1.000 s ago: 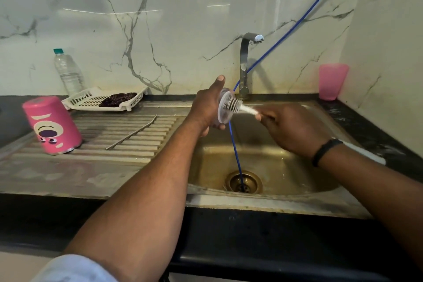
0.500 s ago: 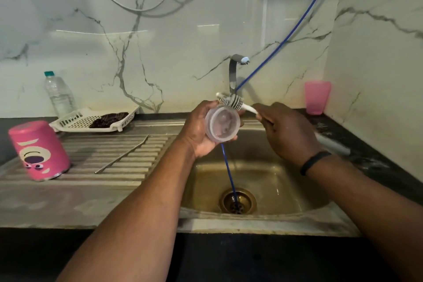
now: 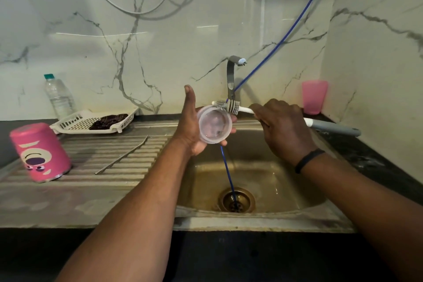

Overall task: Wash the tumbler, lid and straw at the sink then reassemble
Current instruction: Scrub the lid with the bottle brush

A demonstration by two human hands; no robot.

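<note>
Over steel sink, lid in left hand, brush in right hand.

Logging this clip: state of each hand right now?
Left hand: holds the lid.
Right hand: grips the brush handle.

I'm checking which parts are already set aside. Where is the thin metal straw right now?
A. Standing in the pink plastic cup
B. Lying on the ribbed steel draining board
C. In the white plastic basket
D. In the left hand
B: the thin metal straw lies flat across the grooves of the ribbed steel draining board, right of the upturned pink tumbler, with neither hand touching it.
</note>
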